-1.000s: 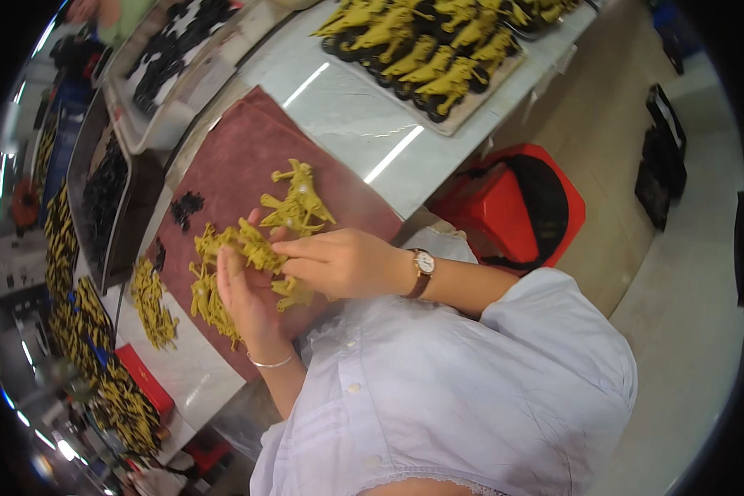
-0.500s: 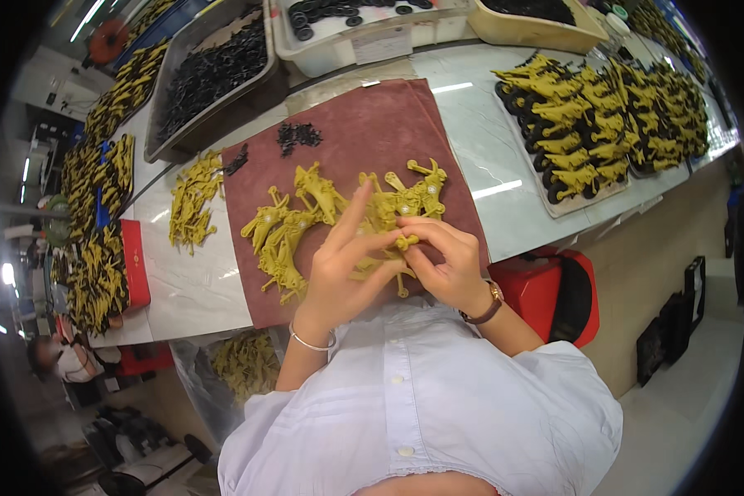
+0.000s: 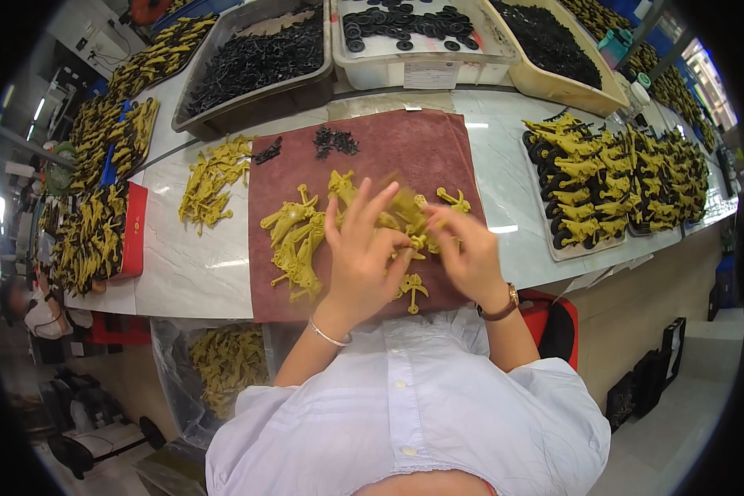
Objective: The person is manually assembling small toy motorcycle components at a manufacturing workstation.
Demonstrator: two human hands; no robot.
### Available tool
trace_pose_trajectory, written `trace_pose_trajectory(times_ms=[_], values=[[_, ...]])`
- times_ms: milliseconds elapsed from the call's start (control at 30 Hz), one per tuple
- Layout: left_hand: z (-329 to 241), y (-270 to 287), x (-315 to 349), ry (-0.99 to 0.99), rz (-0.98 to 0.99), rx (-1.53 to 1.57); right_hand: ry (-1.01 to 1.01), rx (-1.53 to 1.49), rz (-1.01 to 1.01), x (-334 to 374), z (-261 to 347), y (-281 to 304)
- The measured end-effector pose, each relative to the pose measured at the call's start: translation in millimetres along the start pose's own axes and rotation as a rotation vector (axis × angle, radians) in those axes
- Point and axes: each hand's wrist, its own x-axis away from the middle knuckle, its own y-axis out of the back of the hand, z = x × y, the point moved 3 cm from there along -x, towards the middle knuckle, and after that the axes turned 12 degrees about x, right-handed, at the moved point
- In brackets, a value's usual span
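My left hand [image 3: 360, 273] pinches a small yellow plastic part [image 3: 419, 245] between thumb and forefinger, its other fingers raised and spread. My right hand [image 3: 474, 258], smeared by motion, is closed at the fingertips on a yellow plastic piece [image 3: 405, 203], which is also blurred. Both hands are close together over a dark red cloth [image 3: 405, 149]. Yellow toy-like frames [image 3: 293, 248] lie on the cloth left of my left hand, and one forked yellow part [image 3: 412, 289] lies below the hands. Small black parts [image 3: 335, 142] form a pile at the cloth's far side.
Loose yellow parts [image 3: 215, 186] lie left of the cloth. Bins of black parts [image 3: 260, 66] and black wheels [image 3: 409, 29] line the back. On the right, trays hold yellow pieces with black wheels [image 3: 579, 182]. A plastic-lined container [image 3: 227, 364] stands below the table edge; a red stool [image 3: 546, 322] is at right.
The view has shifted, showing more of the back bins. My hands have moved slightly apart, the right one to the right. The forked part below them is now more exposed.
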Motion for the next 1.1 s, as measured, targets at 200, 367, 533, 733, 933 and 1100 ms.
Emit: trace_pose_trajectory(times_ms=[200,367,533,733,933,1100], values=[[23.2,25.9,10.9,0.078,-0.117,0.017,-0.291,0.431,-0.250,-9.3,-114.7,44.9],[24.3,24.4,16.2,0.085,-0.147,0.109,-0.204,0.878,-0.015,-1.5,-131.8,38.3],[20.6,10.1,15.1,-0.010,-0.129,0.154,-0.269,0.034,-0.002,-17.7,-59.5,9.4],[22.9,-10.3,13.4,-0.140,-0.115,0.249,-0.406,-0.769,0.564,-17.7,-13.1,-43.2],[31.8,6.0,16.2,-0.129,-0.129,0.079,-0.179,-0.690,0.727,-37.8,9.2,-45.5],[32.1,4.5,21.5,-0.073,-0.129,-0.005,-0.151,-0.533,0.836,-43.9,-1.4,-42.4]])
